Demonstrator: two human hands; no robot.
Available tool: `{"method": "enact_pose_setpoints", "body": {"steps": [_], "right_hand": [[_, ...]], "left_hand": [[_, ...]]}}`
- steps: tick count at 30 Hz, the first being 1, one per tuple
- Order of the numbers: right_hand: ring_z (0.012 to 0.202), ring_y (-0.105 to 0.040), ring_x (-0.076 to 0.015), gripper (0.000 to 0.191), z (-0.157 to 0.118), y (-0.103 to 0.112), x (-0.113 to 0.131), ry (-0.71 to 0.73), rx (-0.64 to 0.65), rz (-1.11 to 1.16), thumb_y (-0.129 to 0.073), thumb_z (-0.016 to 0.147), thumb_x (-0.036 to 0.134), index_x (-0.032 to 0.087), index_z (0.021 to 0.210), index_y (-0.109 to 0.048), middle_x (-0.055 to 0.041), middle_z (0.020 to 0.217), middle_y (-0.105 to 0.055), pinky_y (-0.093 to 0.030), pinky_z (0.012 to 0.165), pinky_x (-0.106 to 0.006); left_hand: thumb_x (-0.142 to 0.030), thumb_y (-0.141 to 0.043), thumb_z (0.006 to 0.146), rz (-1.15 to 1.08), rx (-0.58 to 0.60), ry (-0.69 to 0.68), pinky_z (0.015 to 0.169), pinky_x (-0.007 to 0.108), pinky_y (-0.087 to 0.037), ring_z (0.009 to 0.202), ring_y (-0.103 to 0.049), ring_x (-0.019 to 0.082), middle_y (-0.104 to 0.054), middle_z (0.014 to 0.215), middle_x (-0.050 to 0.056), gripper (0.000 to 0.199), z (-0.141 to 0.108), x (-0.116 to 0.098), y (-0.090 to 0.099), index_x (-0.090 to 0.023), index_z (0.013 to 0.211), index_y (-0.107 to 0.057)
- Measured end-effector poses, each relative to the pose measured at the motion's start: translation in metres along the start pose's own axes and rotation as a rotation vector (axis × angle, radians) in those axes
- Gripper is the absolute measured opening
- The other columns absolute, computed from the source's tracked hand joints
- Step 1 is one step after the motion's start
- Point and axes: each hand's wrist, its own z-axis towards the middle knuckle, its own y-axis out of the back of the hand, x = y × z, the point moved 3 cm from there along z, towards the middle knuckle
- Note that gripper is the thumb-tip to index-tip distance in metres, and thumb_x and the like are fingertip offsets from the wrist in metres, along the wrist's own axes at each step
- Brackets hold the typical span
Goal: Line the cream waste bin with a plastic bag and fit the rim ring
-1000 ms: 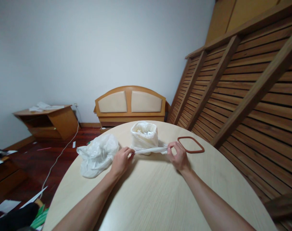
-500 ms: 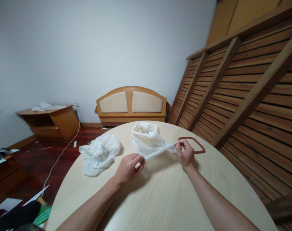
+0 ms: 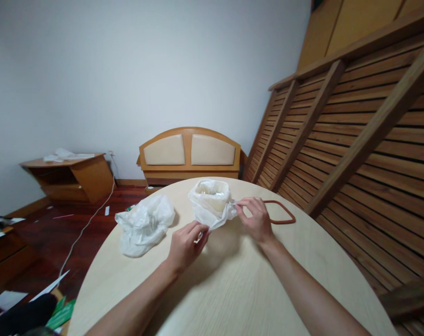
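Note:
A small bin-like container stands on the round pale table, with a white plastic bag over its rim and around its sides. My left hand pinches the bag's near edge at the lower left. On the right, my right hand pinches another part of the same edge between thumb and fingers. A brown rounded frame lies flat just beyond my right hand, partly hidden by it. Left of the container rests a second, crumpled white bag, touched by neither hand.
Behind the table stands a wooden headboard with cream panels. A slatted wooden frame leans along the right. At the left are a low cabinet with papers on top, a cable on the floor and scattered items.
My right hand has moved left, nearer the container and my left hand. The bag edge, stretched taut between the hands before, is now slack and gathered close to the container.

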Motion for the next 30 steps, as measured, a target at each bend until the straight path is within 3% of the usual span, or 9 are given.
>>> {"method": "enact_pose_setpoints", "body": {"steps": [9,13,16,21,26,30], "right_hand": [[0.093,-0.059,-0.0257,0.014,0.022,-0.019,0.034,0.001,0.128,-0.147,-0.061,0.098,0.028,0.027,0.102,-0.075,-0.0053,0.093,-0.073,-0.043,0.078,-0.04],[0.097,-0.058,-0.0279,0.02,0.025,-0.031,0.036,-0.018,0.21,-0.219,-0.06,0.099,0.026,0.026,0.114,-0.073,-0.0069,0.097,-0.073,-0.043,0.077,-0.041],[0.097,-0.058,-0.028,0.017,0.027,-0.032,0.033,-0.03,0.242,-0.23,-0.062,0.098,0.024,0.026,0.108,-0.074,-0.0075,0.095,-0.071,-0.042,0.077,-0.04],[0.099,-0.06,-0.0265,0.015,0.036,-0.017,0.026,-0.026,0.386,-0.203,-0.061,0.098,0.024,0.024,0.104,-0.074,-0.0077,0.099,-0.072,-0.043,0.082,-0.039],[0.1,-0.063,-0.0225,0.016,0.047,0.015,0.027,0.015,0.632,-0.134,-0.059,0.099,0.025,0.021,0.102,-0.075,-0.0068,0.101,-0.073,-0.044,0.087,-0.035],[0.094,-0.065,-0.0214,0.018,0.05,0.041,0.033,-0.008,0.724,-0.068,-0.059,0.099,0.026,0.021,0.1,-0.076,-0.0068,0.099,-0.074,-0.046,0.085,-0.032]], "left_hand": [[-0.034,-0.056,0.097,-0.216,-0.048,0.369,0.052,0.019,-0.051,0.06,-0.065,0.011,-0.069,0.079,0.002,0.02,-0.006,0.034,-0.007,-0.02,0.089,-0.066],[-0.036,-0.054,0.098,-0.228,-0.105,0.419,0.052,0.02,-0.055,0.069,-0.07,0.014,-0.07,0.081,0.003,0.023,-0.007,0.04,-0.007,-0.019,0.09,-0.066],[-0.036,-0.055,0.097,-0.228,-0.159,0.429,0.055,0.02,-0.057,0.077,-0.069,0.015,-0.07,0.085,0.004,0.021,-0.006,0.044,-0.004,-0.019,0.092,-0.067],[-0.032,-0.058,0.095,-0.257,-0.241,0.404,0.066,0.024,-0.062,0.085,-0.067,0.015,-0.068,0.093,0.004,0.016,-0.006,0.049,-0.002,-0.02,0.096,-0.068],[-0.029,-0.06,0.093,-0.301,-0.31,0.383,0.073,0.028,-0.064,0.091,-0.069,0.017,-0.068,0.097,0.005,0.013,-0.004,0.049,-0.001,-0.02,0.098,-0.068],[-0.028,-0.061,0.093,-0.303,-0.377,0.381,0.085,0.033,-0.061,0.095,-0.068,0.018,-0.068,0.099,0.006,0.012,0.01,0.042,0.004,-0.02,0.098,-0.068]]}}
